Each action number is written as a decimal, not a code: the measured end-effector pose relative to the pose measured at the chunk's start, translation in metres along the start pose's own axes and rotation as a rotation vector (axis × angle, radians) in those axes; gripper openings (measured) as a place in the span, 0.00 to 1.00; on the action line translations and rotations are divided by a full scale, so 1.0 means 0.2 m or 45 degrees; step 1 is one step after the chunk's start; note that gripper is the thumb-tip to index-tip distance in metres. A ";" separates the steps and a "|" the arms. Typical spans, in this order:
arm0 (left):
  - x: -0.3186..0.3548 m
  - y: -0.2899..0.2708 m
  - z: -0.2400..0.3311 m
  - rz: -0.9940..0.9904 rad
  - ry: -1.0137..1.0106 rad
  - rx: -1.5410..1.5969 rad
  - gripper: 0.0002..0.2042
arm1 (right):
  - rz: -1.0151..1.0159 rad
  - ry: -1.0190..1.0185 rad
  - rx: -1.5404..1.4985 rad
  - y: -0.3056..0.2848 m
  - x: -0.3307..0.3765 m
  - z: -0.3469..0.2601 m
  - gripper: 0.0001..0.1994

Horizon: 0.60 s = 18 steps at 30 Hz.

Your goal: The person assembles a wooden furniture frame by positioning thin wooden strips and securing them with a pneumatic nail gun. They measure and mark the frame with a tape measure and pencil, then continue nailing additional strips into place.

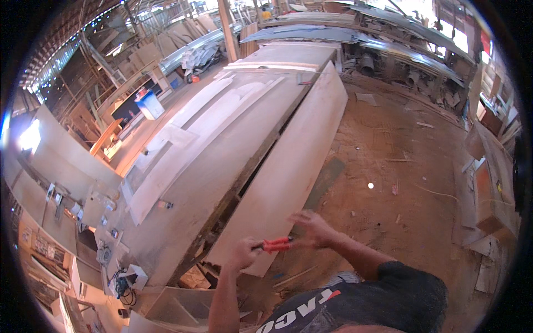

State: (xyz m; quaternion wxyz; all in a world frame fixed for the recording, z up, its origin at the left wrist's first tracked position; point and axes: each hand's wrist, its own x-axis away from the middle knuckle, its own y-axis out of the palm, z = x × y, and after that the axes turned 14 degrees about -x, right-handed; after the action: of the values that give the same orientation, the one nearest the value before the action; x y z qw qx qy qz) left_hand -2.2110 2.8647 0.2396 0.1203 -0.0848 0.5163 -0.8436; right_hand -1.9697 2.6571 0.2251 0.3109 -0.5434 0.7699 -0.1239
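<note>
1. Gripping a red-handled tool (pixel 276 244), the left hand (pixel 242 253) is closed in a fist around the near end of its handles; the tool lies roughly level, pointing right toward the other hand
2. The right hand (pixel 315 228) is blurred, fingers spread and open, just beside the far tip of the tool; whether it touches the tool cannot be told
3. The tool sits at the near lower centre of the scene, in front of the near end of a long pale plywood panel (pixel 294 161) that stands on edge
4. That panel leans against the right side of a large workbench (pixel 222 150), whose broad pale top runs from near left to far centre
5. Flat pale boards (pixel 183 144) lie lengthwise on the bench top; a small dark object (pixel 164 205) rests near its left edge
6. A dark gap (pixel 244 177) shows between the bench edge and the standing panel
7. To the right, the floor (pixel 388 183) is brown with sawdust and scattered wood scraps
8. On the far left, a blue and white container (pixel 149 104) stands on a lower surface
9. Near left, a cluttered side counter (pixel 105 233) carries small items and cables
10. The person's dark shirt (pixel 383 299) fills the near lower edge
</note>
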 end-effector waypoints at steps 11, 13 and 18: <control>-0.98 1.07 1.20 -0.692 0.494 0.268 0.14 | -0.451 0.941 -0.120 -0.88 1.17 0.42 0.30; -1.16 1.15 1.42 -0.797 0.557 0.272 0.14 | -0.403 1.049 -0.111 -1.03 1.31 0.47 0.25; -1.64 1.04 2.01 -1.086 0.513 0.250 0.16 | 0.040 1.061 -0.182 -1.38 1.55 0.64 0.20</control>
State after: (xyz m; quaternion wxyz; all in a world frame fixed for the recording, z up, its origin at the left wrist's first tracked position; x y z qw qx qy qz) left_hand -1.7661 2.5259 0.2294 -0.3315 -0.1122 0.3664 -0.8621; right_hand -1.7484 2.2891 0.1650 -0.0636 -0.4554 0.8446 -0.2744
